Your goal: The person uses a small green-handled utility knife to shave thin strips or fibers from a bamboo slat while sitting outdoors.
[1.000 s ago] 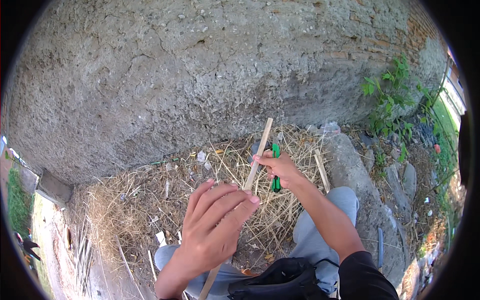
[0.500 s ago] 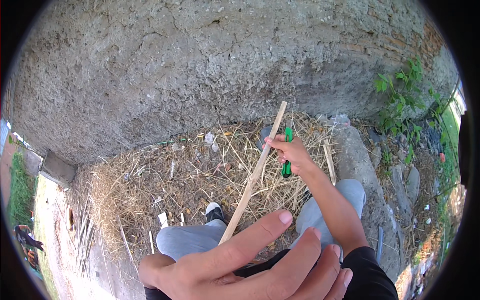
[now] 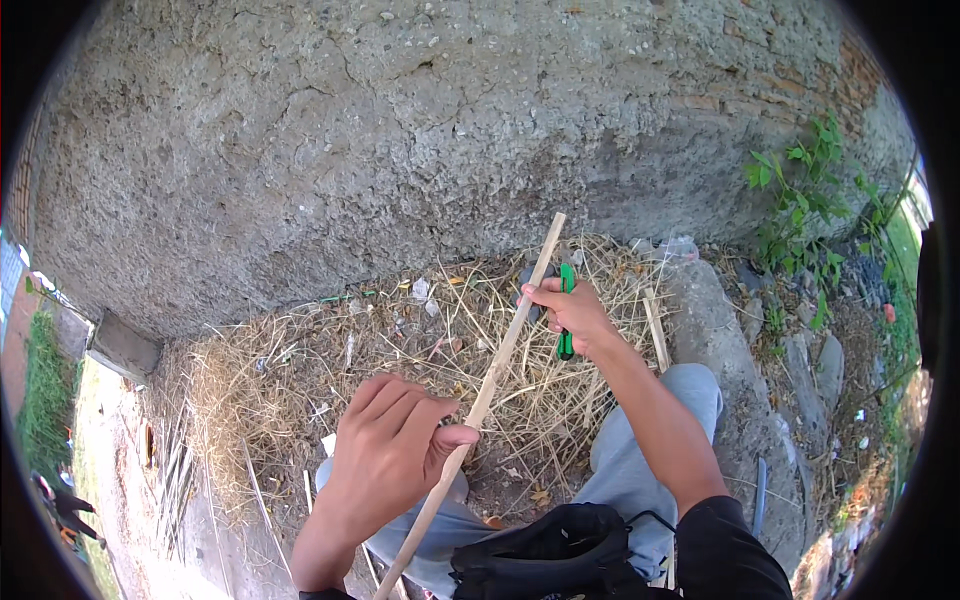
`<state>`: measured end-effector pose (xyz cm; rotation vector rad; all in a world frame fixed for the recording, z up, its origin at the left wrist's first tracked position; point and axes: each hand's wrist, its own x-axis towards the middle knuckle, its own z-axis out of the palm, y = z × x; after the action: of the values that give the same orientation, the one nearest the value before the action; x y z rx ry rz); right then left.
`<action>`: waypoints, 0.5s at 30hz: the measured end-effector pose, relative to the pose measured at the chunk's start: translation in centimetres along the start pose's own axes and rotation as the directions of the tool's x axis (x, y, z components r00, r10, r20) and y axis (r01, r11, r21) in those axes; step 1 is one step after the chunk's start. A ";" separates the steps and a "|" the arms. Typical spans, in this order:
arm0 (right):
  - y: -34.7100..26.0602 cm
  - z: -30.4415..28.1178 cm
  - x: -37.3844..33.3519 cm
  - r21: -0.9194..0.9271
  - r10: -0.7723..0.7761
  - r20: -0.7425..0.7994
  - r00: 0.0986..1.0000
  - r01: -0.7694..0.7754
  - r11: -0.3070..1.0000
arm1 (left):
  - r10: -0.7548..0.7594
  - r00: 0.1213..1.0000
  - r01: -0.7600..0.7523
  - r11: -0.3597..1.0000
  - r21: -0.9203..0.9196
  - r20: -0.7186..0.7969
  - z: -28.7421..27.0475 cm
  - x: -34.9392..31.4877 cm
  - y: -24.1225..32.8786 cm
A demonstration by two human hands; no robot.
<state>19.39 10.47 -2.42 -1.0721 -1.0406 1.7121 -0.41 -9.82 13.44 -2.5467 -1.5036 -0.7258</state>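
Observation:
A long, pale wooden strip slants from the wall side down toward my lap. Near its far end my right hand is closed, pinching the strip between thumb and fingers. That same hand also holds a green utility knife with a dark lower end, upright beside the strip. Lower down, my left hand has curled fingers, and its thumb lies across the strip. Its fingertips are partly hidden.
A rough grey wall rises in front. Dry straw and litter cover the ground, with a stone ledge and a leafy plant at right. A black bag rests at my lap, between my knees in grey trousers.
My left hand has moved from close before the camera, fingers spread, out and left to the strip, its fingers now curled. The right hand has shifted slightly left with strip and knife.

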 end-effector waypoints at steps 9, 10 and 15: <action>-1.6 0.4 -1.2 -0.023 -0.051 -0.019 0.998 0.051 0.998 | -0.420 0.731 0.475 0.879 0.040 0.538 7.9 -10.0 -1.0; -1.8 0.7 -1.5 -0.004 -0.055 -0.040 0.998 0.055 0.998 | -0.436 0.708 0.502 0.864 0.039 0.555 7.7 -10.4 -1.2; -2.5 -0.2 -2.0 0.091 -0.093 -0.096 0.991 0.101 0.991 | -0.491 0.816 0.446 0.871 0.207 0.306 4.0 -7.7 -1.8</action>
<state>20.67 9.35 0.28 -1.0128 -0.9290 1.6036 -3.59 -13.80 6.21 -2.3070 -2.2625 -0.1905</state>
